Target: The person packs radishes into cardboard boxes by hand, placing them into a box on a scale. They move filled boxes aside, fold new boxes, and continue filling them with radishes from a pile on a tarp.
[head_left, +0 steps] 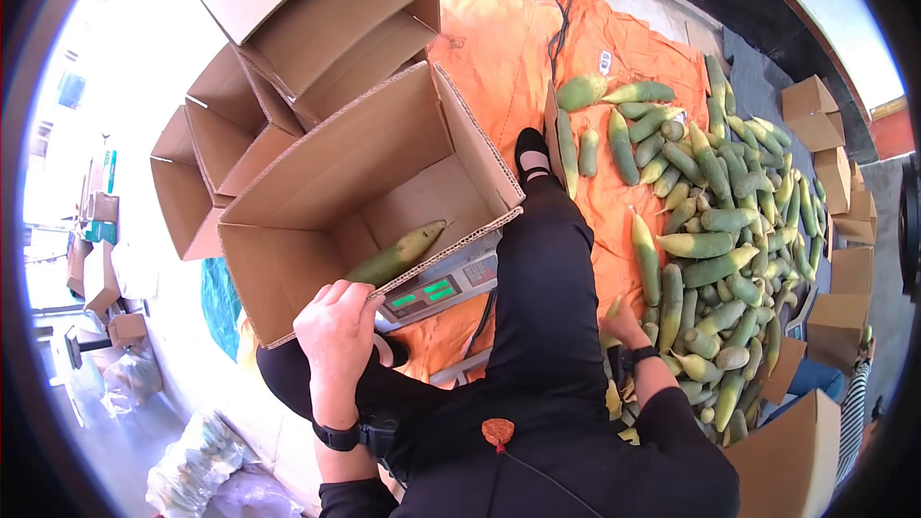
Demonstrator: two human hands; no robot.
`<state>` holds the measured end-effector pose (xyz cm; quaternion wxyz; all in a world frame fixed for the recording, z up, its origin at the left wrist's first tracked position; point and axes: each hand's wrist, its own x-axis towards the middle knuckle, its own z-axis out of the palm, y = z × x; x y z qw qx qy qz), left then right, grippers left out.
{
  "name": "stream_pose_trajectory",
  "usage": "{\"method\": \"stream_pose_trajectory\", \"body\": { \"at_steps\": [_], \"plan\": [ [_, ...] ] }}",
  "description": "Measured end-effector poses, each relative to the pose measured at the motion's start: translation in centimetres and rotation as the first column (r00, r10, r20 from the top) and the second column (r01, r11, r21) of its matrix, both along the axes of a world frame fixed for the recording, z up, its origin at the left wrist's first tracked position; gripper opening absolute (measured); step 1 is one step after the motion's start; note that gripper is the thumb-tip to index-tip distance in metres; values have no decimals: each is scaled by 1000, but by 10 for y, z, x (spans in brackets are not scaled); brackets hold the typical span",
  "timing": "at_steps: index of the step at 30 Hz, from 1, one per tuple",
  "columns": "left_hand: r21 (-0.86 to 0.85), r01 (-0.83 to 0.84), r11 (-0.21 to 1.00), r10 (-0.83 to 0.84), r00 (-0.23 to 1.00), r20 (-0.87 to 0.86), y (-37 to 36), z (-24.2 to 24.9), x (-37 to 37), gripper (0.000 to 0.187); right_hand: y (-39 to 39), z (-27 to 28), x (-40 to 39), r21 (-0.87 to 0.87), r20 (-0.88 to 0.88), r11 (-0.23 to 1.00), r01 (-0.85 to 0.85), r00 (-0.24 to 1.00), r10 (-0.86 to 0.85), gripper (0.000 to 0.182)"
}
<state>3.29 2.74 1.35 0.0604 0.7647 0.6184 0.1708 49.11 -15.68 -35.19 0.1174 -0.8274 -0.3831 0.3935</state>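
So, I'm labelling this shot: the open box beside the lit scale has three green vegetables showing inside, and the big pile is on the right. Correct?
Not quite: the head view shows one green vegetable in the open box beside the lit scale, with the big pile on the right.

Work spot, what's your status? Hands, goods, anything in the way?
Left hand at rim of open brown cardboard box. One long green-yellow vegetable inside. Right hand by pile of green vegetables, grip hidden. Black-trousered leg between box and pile.
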Motion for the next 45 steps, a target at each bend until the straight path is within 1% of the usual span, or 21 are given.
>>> {"method": "stream_pose_trajectory", "body": {
  "at_steps": [1,3,5,7,9,11,13,17,19,20,22,24,25,27,30,33,35,37,39,43,45],
  "plan": [
    [9,-3,1000,3,1000,5,0,0,-1,10,7,36,-3,9,5,1000,-3,1000,3,58],
    [-2,6,1000,-6,1000,10,-1,0,-2,11,32,102,-2,34,-150,962,270,953,-262,53],
    [4,9,1000,-9,1000,0,-2,0,-4,11,56,148,10,161,-206,942,295,943,-260,46],
    [9,14,1000,-14,1000,-12,-2,0,-5,12,85,208,7,463,-82,866,187,982,-169,40],
    [3,16,1000,-16,999,-28,-3,-1,-6,12,114,256,9,637,-220,734,238,968,-122,34],
    [5,17,1000,-17,999,-32,-4,1,-6,12,142,328,-5,753,-104,644,131,991,-81,31],
    [7,19,1000,-18,999,-42,-6,1,-6,12,164,395,-27,850,-53,523,68,998,-44,30],
    [15,40,999,-39,999,-34,-7,1,-7,12,195,465,-43,957,-251,204,205,939,234,35],
    [13,43,999,-43,998,-36,-9,1,-9,13,210,486,-66,932,-358,183,313,874,330,36],
    [-23,41,999,-42,999,-18,-10,0,-11,13,218,490,-78,892,-451,170,420,789,418,37],
    [-57,39,998,-40,999,-4,-8,5,-11,19,238,486,-100,873,-487,226,433,738,468,35],
    [14,-28,1000,19,895,445,-2,21,-11,49,257,478,-130,828,-559,351,436,606,566,31],
    [-22,-22,999,30,894,447,0,27,-20,82,263,471,-149,799,-600,421,429,521,607,28],
    [111,-37,993,2,954,299,8,45,-27,91,273,457,-187,742,-669,542,395,382,638,24],
    [107,88,990,-92,995,37,22,54,-41,94,282,433,-233,622,-779,686,376,211,591,25],
    [-17,112,993,-109,984,138,30,43,-62,91,289,416,-263,497,-863,801,333,88,498,28],
    [43,139,989,-144,980,136,26,47,-70,86,294,408,-268,475,-877,829,294,81,474,31],
    [-20,136,991,-130,974,183,13,57,-78,84,301,402,-264,425,-895,901,89,187,404,34],
    [-28,163,986,-153,964,216,10,61,-88,83,301,402,-248,526,-790,849,-54,340,511,39],
    [-172,189,967,-127,939,319,11,72,-97,85,289,392,-188,645,-710,756,117,459,535,31],
    [-301,136,944,-85,980,177,22,75,-93,85,282,374,-153,636,-718,740,221,522,461,29]
  ]
}}
